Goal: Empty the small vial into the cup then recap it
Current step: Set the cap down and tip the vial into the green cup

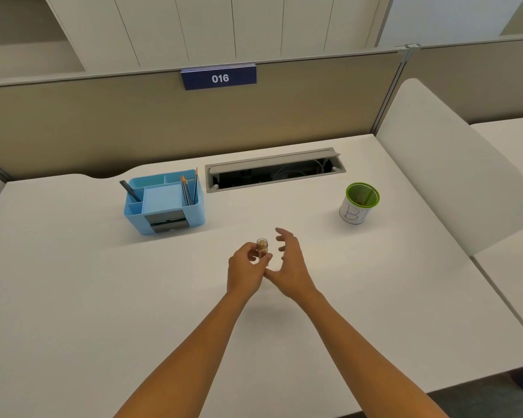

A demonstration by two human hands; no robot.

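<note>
A small clear vial [262, 247] with brownish contents stands upright above the middle of the white desk [103, 297], pinched between the fingers of my left hand [245, 268]. Whether a cap is on it is too small to tell. Just to its right my right hand [290, 263] is spread, fingers apart and holding nothing, close to the vial but not touching it. The cup [358, 203], white with a green rim and blue writing on its side, stands far to the right and further back.
A light blue desk organiser [163, 203] with pencils sits back left. An open cable tray [274, 170] is cut into the desk behind. A beige partition with a "016" sign [219, 77] closes the back; a white side panel [453, 164] rises on the right.
</note>
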